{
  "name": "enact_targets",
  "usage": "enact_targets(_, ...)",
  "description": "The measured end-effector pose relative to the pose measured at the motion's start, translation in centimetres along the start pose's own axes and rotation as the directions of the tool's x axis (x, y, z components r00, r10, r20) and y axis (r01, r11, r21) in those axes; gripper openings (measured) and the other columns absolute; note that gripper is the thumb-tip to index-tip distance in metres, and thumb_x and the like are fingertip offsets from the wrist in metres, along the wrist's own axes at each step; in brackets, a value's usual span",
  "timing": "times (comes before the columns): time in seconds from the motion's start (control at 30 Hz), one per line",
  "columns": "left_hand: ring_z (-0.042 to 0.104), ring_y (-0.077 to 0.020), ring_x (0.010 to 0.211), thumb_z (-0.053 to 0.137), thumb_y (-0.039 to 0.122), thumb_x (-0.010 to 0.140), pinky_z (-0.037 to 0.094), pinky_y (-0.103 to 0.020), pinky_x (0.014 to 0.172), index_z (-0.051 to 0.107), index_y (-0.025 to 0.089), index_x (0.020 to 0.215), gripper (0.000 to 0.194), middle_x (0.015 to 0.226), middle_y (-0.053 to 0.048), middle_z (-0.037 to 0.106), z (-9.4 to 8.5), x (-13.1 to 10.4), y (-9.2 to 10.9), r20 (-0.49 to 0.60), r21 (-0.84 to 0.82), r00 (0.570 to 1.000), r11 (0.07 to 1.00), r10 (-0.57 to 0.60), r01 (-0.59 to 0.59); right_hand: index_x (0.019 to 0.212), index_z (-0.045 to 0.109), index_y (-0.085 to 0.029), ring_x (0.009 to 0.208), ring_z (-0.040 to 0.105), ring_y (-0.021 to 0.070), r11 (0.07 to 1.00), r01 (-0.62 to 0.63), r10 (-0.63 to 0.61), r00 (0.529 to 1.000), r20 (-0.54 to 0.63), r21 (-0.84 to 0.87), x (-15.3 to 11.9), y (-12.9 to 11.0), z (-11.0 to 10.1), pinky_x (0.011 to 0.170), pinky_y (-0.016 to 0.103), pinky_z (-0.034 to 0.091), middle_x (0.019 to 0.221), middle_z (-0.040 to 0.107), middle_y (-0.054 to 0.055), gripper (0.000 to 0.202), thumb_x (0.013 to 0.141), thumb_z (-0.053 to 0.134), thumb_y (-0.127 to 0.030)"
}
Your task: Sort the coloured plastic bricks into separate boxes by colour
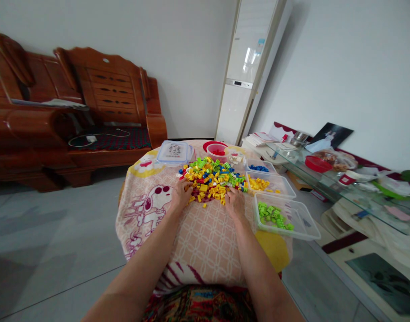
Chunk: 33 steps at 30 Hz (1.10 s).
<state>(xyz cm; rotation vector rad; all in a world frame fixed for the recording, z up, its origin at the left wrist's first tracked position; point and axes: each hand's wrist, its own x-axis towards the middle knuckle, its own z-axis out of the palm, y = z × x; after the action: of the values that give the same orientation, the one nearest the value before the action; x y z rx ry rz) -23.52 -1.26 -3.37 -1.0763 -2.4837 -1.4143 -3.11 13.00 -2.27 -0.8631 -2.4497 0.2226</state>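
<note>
Head view: left hand (181, 193) and right hand (234, 200) rest open-palmed on the mixed brick pile (211, 178), gripping nothing; sorting under way, picking a brick likely next.

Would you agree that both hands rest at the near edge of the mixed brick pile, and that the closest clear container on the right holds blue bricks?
Not quite: the head view shows the closest clear container holds green bricks, not blue. The left hand and right hand do rest at the near edge of the mixed brick pile.
</note>
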Motion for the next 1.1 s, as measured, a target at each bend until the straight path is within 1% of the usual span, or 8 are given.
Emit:
enact_targets(0.1, 0.059, -0.0251, 0.115, 0.055, 0.026, 0.079, 0.047, -0.040, 0.102, 0.075, 0.018, 0.096, 0.027, 0.128, -0.009, 0.062, 0.1, 0.0, -0.1, 0.001, 0.006, 1.000, 1.000, -0.004, 0.004, 0.092, 0.072, -0.019, 0.112, 0.052, 0.0239, 0.999, 0.007, -0.005, 0.999, -0.032, 0.039, -0.1, 0.0, 0.0, 0.103, 0.039, 0.036, 0.125, 0.063, 0.010, 0.029, 0.092, 0.043, -0.022)
enact_targets(0.23, 0.059, -0.0252, 0.115, 0.055, 0.025, 0.079, 0.046, -0.040, 0.103, 0.075, 0.018, 0.097, 0.027, 0.129, -0.009, 0.062, 0.0, 0.0, 0.0, 0.004, 0.009, 1.000, 1.000, -0.014, 0.014, 0.108, 0.069, -0.017, 0.123, 0.046, 0.0264, 0.996, 0.042, -0.025, 0.981, -0.194, 0.084, -0.1, 0.3, -0.2, 0.108, 0.044, 0.034, 0.130, 0.058, 0.013, 0.032, 0.090, 0.043, -0.022)
enact_targets(0.37, 0.058, -0.0257, 0.118, 0.055, 0.025, 0.079, 0.044, -0.041, 0.105, 0.075, 0.019, 0.096, 0.027, 0.129, -0.009, 0.062, -0.2, -0.1, 0.3, 0.016, 0.009, 1.000, 1.000, -0.006, 0.006, 0.128, 0.056, -0.012, 0.139, 0.028, 0.0327, 0.994, -0.058, 0.093, 0.905, -0.415, 0.096, 0.1, 1.4, -0.9, 0.111, 0.057, 0.028, 0.150, 0.036, 0.019, 0.044, 0.087, 0.043, -0.020)
enact_targets(0.47, 0.057, -0.0259, 0.118, 0.055, 0.025, 0.079, 0.044, -0.041, 0.105, 0.075, 0.018, 0.097, 0.027, 0.129, -0.009, 0.062, -0.3, -0.1, 0.4, 0.019, 0.010, 1.000, 1.000, -0.012, 0.012, 0.133, 0.050, -0.008, 0.144, 0.017, 0.0343, 0.991, -0.106, 0.134, 0.874, -0.468, 0.085, 0.2, 2.1, -1.0, 0.112, 0.059, 0.025, 0.157, 0.020, 0.022, 0.049, 0.086, 0.042, -0.019)
enact_targets(0.57, 0.057, -0.0262, 0.118, 0.055, 0.025, 0.080, 0.044, -0.040, 0.105, 0.075, 0.018, 0.098, 0.028, 0.129, -0.010, 0.061, -0.3, -0.1, 0.4, 0.021, 0.019, 1.000, 1.000, -0.019, 0.018, 0.131, 0.052, -0.010, 0.142, 0.024, 0.0317, 0.996, -0.068, 0.084, 0.902, -0.424, 0.053, 0.0, 2.0, -0.7, 0.113, 0.054, 0.028, 0.153, 0.031, 0.020, 0.046, 0.088, 0.041, -0.019)
enact_targets(0.73, 0.058, -0.0259, 0.117, 0.056, 0.025, 0.079, 0.045, -0.040, 0.104, 0.075, 0.019, 0.097, 0.026, 0.128, -0.009, 0.062, -0.2, 0.0, 0.2, 0.014, 0.022, 1.000, 1.000, -0.013, 0.013, 0.129, 0.057, -0.014, 0.121, 0.049, 0.0243, 0.995, 0.059, -0.030, 0.951, -0.308, 0.085, -0.5, 0.2, 0.1, 0.106, 0.042, 0.038, 0.126, 0.059, 0.014, 0.043, 0.092, 0.036, -0.021)
enact_targets(0.9, 0.058, -0.0258, 0.118, 0.056, 0.026, 0.079, 0.044, -0.038, 0.104, 0.075, 0.018, 0.096, 0.027, 0.128, -0.009, 0.062, -0.1, 0.0, 0.3, 0.014, 0.025, 1.000, 1.000, -0.011, 0.011, 0.134, 0.055, -0.019, 0.119, 0.052, 0.0254, 0.986, 0.157, -0.147, 0.977, -0.156, 0.055, -0.8, -1.3, 0.8, 0.104, 0.041, 0.039, 0.131, 0.058, 0.013, 0.044, 0.092, 0.045, -0.028)
enact_targets(1.1, 0.058, -0.0260, 0.117, 0.056, 0.026, 0.079, 0.045, -0.041, 0.104, 0.075, 0.019, 0.097, 0.027, 0.128, -0.009, 0.063, -0.2, 0.0, 0.2, 0.011, 0.025, 1.000, 1.000, 0.005, -0.006, 0.110, 0.070, -0.022, 0.111, 0.058, 0.0223, 0.978, 0.182, -0.173, 0.981, -0.088, 0.101, -0.8, -1.2, 1.4, 0.101, 0.037, 0.043, 0.123, 0.064, 0.009, 0.031, 0.089, 0.047, -0.021)
